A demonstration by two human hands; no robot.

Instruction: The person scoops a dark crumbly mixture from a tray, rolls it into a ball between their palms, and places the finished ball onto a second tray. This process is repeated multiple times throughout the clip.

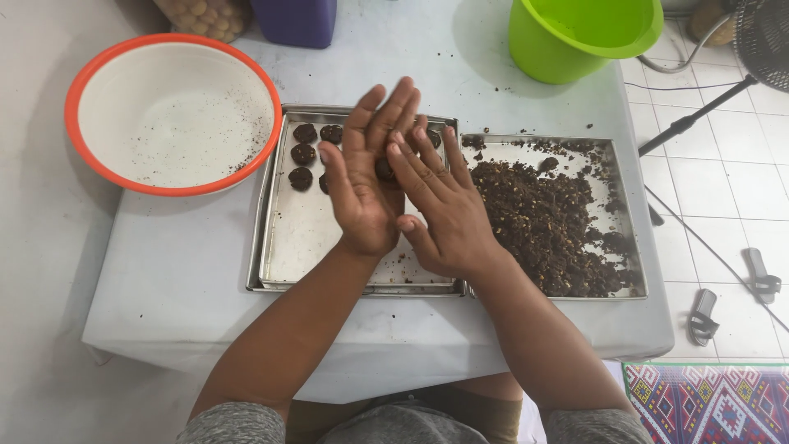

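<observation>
Right now my left hand (362, 177) stands palm up and open, fingers spread and pointing away from me, and my right hand (440, 205) lies flat against it from the right, its fingers crossing over the left palm. Between the two sits a dark ball of dough (384, 169); only a small part of it shows in the gap between the palms, pressed by both hands, neither one curled shut around it. It looks dark brown, nearly black, and coarse.

Both hands hover over the left baking tray (300, 238), a shallow metal pan, mostly bare. At its far end lie several small dark rounds (304, 154) of the same stuff, flattened and set in short rows just beyond my left fingers. Touching it on the right is a second tray (629, 247) heaped with loose, crumbly dark mixture (546, 222). Both trays rest on the white-covered worktop (173, 271). Farther left stands a white bowl with an orange rim (168, 115), speckled with crumbs, and at the far right a green bucket (575, 37).
</observation>
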